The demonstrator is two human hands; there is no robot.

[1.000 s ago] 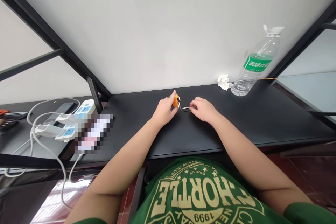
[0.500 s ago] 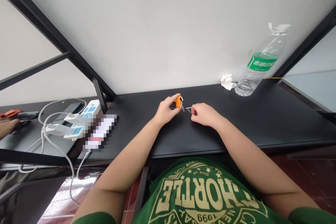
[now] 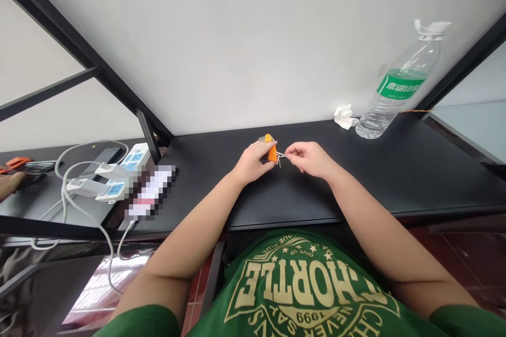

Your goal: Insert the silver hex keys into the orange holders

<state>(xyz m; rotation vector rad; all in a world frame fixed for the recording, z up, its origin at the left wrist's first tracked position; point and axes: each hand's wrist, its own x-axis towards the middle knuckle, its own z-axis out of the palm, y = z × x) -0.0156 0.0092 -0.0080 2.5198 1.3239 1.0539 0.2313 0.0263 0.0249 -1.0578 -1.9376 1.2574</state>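
Note:
My left hand [image 3: 252, 165] is closed around an orange hex key holder [image 3: 272, 154], just above the black table. Metal rods stick out of the holder on its upper left and right sides. My right hand [image 3: 310, 158] faces it from the right, thumb and forefinger pinching the end of a slim metal hex key [image 3: 281, 155]. The key's other end reaches the holder's right side; whether it sits in a slot is too small to tell.
A large clear bottle [image 3: 395, 89] and a crumpled tissue [image 3: 344, 117] stand by the wall. To the left lie a blurred-out phone [image 3: 153, 189], a white power strip [image 3: 136, 158] and cables. Another person's hand [image 3: 10, 185] is near an orange tool [image 3: 16, 163] at far left.
My right hand has moved slightly left and up, bringing the hex key from a small gap to the holder. The holder has turned a little in my left hand. The view has shifted slightly.

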